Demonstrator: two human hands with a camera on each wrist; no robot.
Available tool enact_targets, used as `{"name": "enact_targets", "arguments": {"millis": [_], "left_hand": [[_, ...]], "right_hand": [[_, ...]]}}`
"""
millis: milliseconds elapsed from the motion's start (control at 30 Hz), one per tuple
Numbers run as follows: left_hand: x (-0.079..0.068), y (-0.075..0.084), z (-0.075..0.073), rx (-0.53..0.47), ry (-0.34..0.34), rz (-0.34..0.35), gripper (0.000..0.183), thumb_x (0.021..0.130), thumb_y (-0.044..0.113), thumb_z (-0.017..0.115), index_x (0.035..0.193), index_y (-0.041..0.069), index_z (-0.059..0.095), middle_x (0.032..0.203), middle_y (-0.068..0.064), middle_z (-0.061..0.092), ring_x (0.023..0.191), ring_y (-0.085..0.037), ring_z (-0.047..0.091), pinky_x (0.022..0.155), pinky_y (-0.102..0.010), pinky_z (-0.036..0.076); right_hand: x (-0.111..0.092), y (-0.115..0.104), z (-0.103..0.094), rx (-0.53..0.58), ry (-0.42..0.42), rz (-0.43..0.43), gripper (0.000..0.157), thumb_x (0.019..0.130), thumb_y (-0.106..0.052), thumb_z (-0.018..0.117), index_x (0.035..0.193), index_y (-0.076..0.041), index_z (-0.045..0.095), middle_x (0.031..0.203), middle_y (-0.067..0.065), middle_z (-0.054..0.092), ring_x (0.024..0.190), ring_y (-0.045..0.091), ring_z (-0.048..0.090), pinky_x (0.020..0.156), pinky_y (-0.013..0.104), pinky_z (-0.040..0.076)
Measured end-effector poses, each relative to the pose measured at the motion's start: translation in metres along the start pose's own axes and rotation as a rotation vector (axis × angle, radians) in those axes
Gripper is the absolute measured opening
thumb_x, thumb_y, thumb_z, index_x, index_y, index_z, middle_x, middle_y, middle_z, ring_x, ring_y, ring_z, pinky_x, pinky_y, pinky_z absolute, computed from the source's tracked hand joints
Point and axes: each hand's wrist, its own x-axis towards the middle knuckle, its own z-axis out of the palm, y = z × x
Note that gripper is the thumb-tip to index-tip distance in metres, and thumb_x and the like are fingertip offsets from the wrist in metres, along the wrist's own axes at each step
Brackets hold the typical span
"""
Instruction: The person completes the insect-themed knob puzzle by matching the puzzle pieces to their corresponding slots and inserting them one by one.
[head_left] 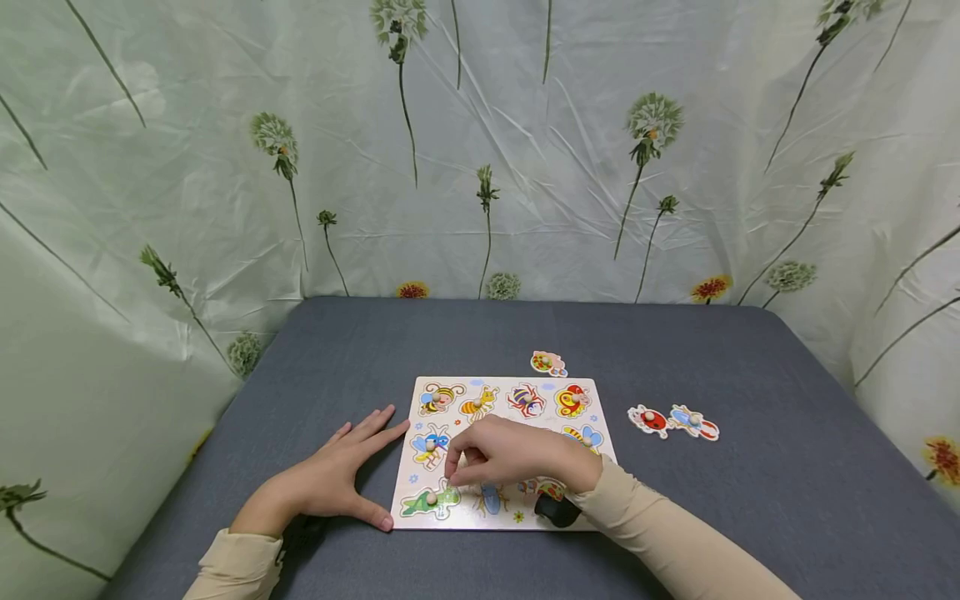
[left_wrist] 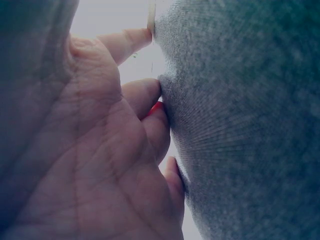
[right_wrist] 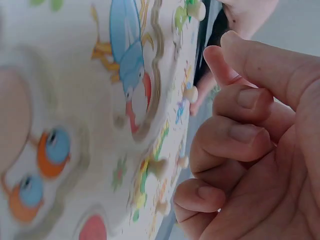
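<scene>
A wooden peg puzzle board (head_left: 467,433) with printed insects lies on the table. Beside its left edge rests my left hand (head_left: 330,479), fingers spread and the index fingertip and thumb at the board's edge. My right hand (head_left: 517,454) hovers over the lower middle of the board with its fingers loosely curled; nothing shows between thumb and forefinger in the right wrist view. Just left of those fingertips sits a green insect piece (head_left: 442,500) with a knob. Below the hand, a blue beetle recess (right_wrist: 131,65) has no knob on it. Part of the middle row is hidden.
Beyond the board's far edge lies a loose pink-and-red piece (head_left: 547,363). To the right are a ladybird piece (head_left: 647,422) and a blue beetle piece (head_left: 686,418), side by side. A dark grey cloth (head_left: 360,350) covers the table; a flowered curtain (head_left: 555,208) hangs behind.
</scene>
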Motion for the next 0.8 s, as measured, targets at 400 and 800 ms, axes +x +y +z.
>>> {"name": "enact_targets", "arguments": {"millis": [400, 800], "left_hand": [[0.000, -0.005, 0.002, -0.011, -0.009, -0.033, 0.133, 0.065, 0.072, 0.093, 0.172, 0.023, 0.031, 0.181, -0.018, 0.015, 0.165, -0.051, 0.017, 0.129, -0.077, 0.009], [0.001, -0.004, 0.003, -0.012, -0.002, -0.024, 0.133, 0.065, 0.072, 0.093, 0.172, 0.023, 0.032, 0.181, -0.019, 0.016, 0.164, -0.052, 0.018, 0.128, -0.078, 0.009]], "right_hand": [[-0.050, 0.015, -0.014, 0.101, 0.106, 0.057, 0.008, 0.103, -0.021, 0.073, 0.103, -0.016, 0.079, 0.061, -0.013, 0.044, 0.053, -0.002, 0.040, 0.057, 0.016, 0.038], [-0.108, 0.041, -0.027, 0.080, 0.306, 0.135, 0.011, 0.101, -0.020, 0.075, 0.108, -0.012, 0.079, 0.065, -0.014, 0.045, 0.058, -0.002, 0.037, 0.057, 0.017, 0.033]]}}
